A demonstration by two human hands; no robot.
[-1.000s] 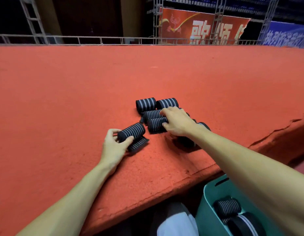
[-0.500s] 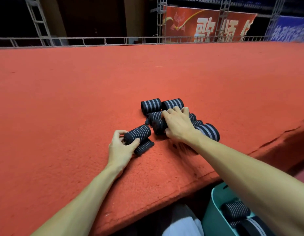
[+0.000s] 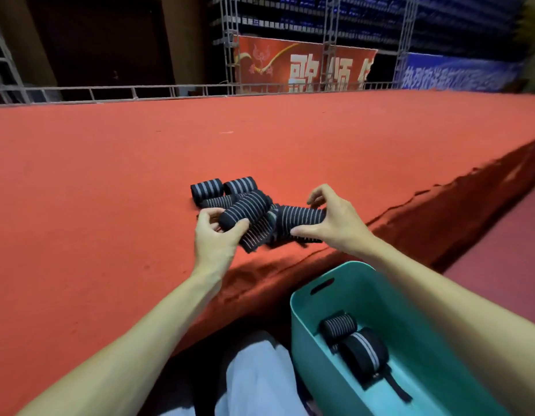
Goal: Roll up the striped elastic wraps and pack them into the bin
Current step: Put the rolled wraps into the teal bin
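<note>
Red carpeted platform (image 3: pixel 110 190) bore spare rolls (image 3: pixel 206 189) behind. Left hand (image 3: pixel 213 238) clasped a rolled striped wrap (image 3: pixel 245 210), long axis slanting near-left to far-right, loose tail hanging. Right hand (image 3: pixel 332 220) pinched a second roll (image 3: pixel 299 219), axis lying left-right, near the platform edge. Teal bin (image 3: pixel 359 283) below held packed rolls (image 3: pixel 339 325).

The wraps are black with thin pale stripes. Two tight rolls, the far-left roll (image 3: pixel 206 189) and the far-right roll (image 3: pixel 240 184), lie side by side on the red carpet (image 3: pixel 110 190). A third roll (image 3: pixel 218 202) lies at their 6 o'clock. The left hand (image 3: pixel 213 238) grips a tilted roll (image 3: pixel 245 210) with its loose tail (image 3: pixel 257 235) hanging. At its 3 o'clock the right hand (image 3: pixel 335 220) pinches a level roll (image 3: pixel 300 220). The teal bin (image 3: pixel 305 325), at the view's 5 o'clock, holds a thin-striped roll (image 3: pixel 338 325) and a broad-striped roll (image 3: pixel 363 351).
</note>
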